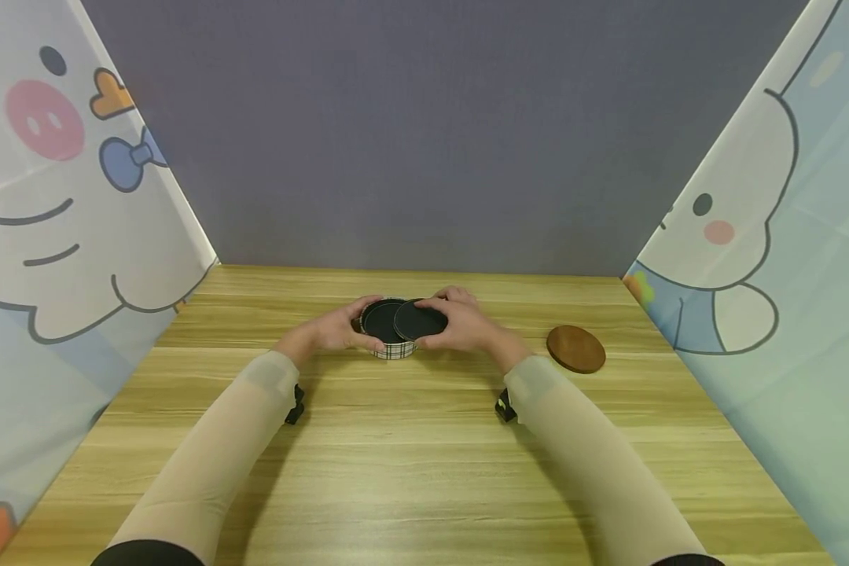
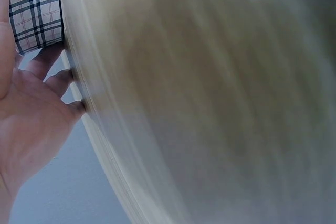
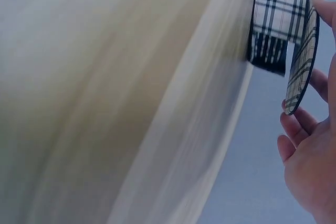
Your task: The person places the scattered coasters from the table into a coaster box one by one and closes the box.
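Observation:
A round plaid holder (image 1: 394,351) with a black inside stands on the table at the middle back. My left hand (image 1: 339,328) grips its left side, thumb at the front and fingers behind. In the left wrist view the holder's plaid wall (image 2: 35,11) shows between thumb and fingers. My right hand (image 1: 465,324) pinches a round coaster (image 1: 420,321), black on top, which overlaps the holder's right rim. The right wrist view shows the coaster's plaid underside (image 3: 301,72), tilted beside the holder (image 3: 278,9). Whether anything lies in the holder, I cannot tell.
A brown round wooden disc (image 1: 576,349) lies on the table to the right of my right hand. The wood-grain table (image 1: 396,472) ends at a grey back panel (image 1: 424,141). Cartoon-printed cloths hang at both sides.

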`<control>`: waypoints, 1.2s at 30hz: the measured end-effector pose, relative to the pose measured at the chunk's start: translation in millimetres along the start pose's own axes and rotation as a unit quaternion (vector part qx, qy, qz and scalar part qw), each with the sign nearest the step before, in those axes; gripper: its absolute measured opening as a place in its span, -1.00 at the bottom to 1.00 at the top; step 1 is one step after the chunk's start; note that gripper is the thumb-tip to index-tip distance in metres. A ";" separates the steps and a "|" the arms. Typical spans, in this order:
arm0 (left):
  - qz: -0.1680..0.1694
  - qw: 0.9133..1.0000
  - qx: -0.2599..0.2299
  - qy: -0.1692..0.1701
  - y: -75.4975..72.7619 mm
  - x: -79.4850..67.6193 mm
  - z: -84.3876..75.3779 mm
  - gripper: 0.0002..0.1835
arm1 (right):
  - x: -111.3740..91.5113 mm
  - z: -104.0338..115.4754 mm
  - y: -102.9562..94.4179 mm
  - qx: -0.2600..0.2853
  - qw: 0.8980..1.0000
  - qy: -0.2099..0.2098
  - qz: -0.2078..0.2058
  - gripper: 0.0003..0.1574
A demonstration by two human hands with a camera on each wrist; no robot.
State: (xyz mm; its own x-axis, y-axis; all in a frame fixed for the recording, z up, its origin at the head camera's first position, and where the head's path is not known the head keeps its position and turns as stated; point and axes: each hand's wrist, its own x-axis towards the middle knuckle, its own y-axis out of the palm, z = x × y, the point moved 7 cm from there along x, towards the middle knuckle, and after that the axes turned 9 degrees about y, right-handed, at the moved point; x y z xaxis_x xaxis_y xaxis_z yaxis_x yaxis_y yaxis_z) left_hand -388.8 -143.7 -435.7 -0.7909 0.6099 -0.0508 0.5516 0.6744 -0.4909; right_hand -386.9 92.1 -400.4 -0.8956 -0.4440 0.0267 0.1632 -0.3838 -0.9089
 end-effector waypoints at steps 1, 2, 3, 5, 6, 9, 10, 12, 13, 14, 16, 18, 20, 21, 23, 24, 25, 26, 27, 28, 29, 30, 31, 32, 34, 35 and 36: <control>0.000 1.000 0.003 -0.001 -0.2 -0.1 0.1 0.21 | 3.0 2.3 2.0 0.000 1.000 0.000 0.002 0.05; 0.001 1.000 0.006 -0.001 -0.4 -0.1 0.2 0.21 | 5.6 4.3 3.8 -0.002 1.000 0.001 0.004 0.04; 0.002 1.000 0.009 -0.002 -0.4 -0.1 0.2 0.21 | 7.9 6.3 5.4 -0.003 1.000 0.002 0.005 0.04; 0.004 1.000 0.012 -0.003 -0.5 -0.3 0.1 0.21 | 12.3 10.7 8.2 -0.002 1.000 0.003 0.006 0.03; 0.005 1.000 0.013 -0.003 -0.4 -0.5 0.0 0.21 | 14.4 12.5 9.6 -0.003 1.000 0.002 0.006 0.03; 0.011 1.000 0.012 -0.003 0.2 -1.1 -0.9 0.21 | 19.5 18.8 13.0 -0.002 1.000 -0.001 0.008 0.00; 0.012 1.000 0.012 -0.002 0.2 -1.3 -1.2 0.20 | 20.9 21.1 14.1 -0.002 1.000 -0.003 0.010 0.00; 0.015 1.000 0.014 -0.001 0.6 -1.6 -1.8 0.20 | 23.0 25.6 16.8 -0.002 1.000 -0.008 0.016 -0.01; 0.016 1.000 0.014 0.000 0.7 -1.7 -2.1 0.20 | 23.7 27.7 18.0 -0.003 1.000 -0.009 0.021 -0.01; 0.016 1.000 0.014 0.001 0.8 -1.7 -2.1 0.20 | 24.2 29.6 19.1 -0.004 1.000 -0.011 0.024 -0.01; 0.017 1.000 0.012 0.002 0.9 -1.7 -2.2 0.20 | 24.5 32.6 20.4 -0.002 0.999 -0.013 0.030 -0.01; 0.017 1.000 0.009 0.004 0.6 -1.7 -2.0 0.20 | 24.4 34.4 21.1 0.000 0.999 -0.013 0.034 -0.02; 0.016 1.000 0.006 0.005 0.2 -1.6 -1.5 0.20 | 24.1 35.0 21.2 0.006 0.999 -0.011 0.036 -0.03; 0.016 1.000 0.004 0.006 -0.1 -1.5 -1.2 0.21 | 24.0 35.1 21.3 0.009 0.999 -0.010 0.037 -0.04; 0.015 1.000 0.003 0.006 -0.6 -1.4 -0.5 0.21 | 24.1 34.5 22.2 0.007 0.999 -0.008 0.038 -0.06; 0.015 1.000 0.004 0.007 -0.8 -1.3 -0.1 0.21 | 24.2 34.2 22.9 0.005 0.999 -0.007 0.039 -0.07; 0.016 1.000 0.004 0.007 -0.9 -1.1 0.4 0.21 | 24.4 33.9 23.5 0.003 0.999 -0.007 0.039 -0.09; 0.016 1.000 0.005 0.007 -1.0 -1.0 0.9 0.21 | 24.5 33.5 24.3 0.001 0.999 -0.005 0.039 -0.10; 0.017 1.000 0.006 0.007 -1.1 -0.8 1.4 0.21 | 24.6 33.3 25.0 -0.001 0.999 -0.005 0.038 -0.11; 0.017 1.000 0.008 0.007 -1.2 -0.6 1.9 0.21 | 24.8 33.2 25.7 -0.001 0.999 -0.003 0.038 -0.13; 0.017 1.000 0.009 0.007 -1.2 -0.5 2.3 0.22 | 24.8 33.0 26.3 0.000 0.999 -0.001 0.039 -0.14; 0.018 1.000 0.010 0.006 -1.1 -0.3 2.7 0.22 | 24.7 33.0 26.6 0.002 0.999 0.002 0.039 -0.14; 0.018 1.000 0.011 0.006 -1.2 -0.3 2.9 0.22 | 24.7 32.8 26.9 0.006 0.999 0.006 0.039 -0.14; 0.019 1.000 0.010 0.004 -1.0 -0.3 3.0 0.22 | 24.8 32.7 27.1 0.008 0.999 0.010 0.040 -0.15; 0.019 1.000 0.009 0.003 -1.0 -0.2 2.5 0.22 | 24.9 33.1 27.0 0.014 0.999 0.018 0.043 -0.14; 0.018 1.000 0.009 0.003 -1.0 -0.2 2.1 0.22 | 24.8 33.1 26.8 0.016 0.999 0.021 0.043 -0.14; 0.018 1.000 0.009 0.002 -1.1 -0.1 1.6 0.22 | 24.8 33.3 26.6 0.017 0.999 0.024 0.043 -0.14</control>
State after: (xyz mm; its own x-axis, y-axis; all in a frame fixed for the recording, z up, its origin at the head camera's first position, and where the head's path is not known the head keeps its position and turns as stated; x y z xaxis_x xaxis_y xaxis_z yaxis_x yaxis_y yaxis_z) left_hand -389.8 -145.2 -436.6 -0.7692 0.6358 -0.0644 0.5749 0.6445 -0.5042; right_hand -391.0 43.9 -410.0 -0.8962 -0.4378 -0.0723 0.2541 -0.3729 -0.8924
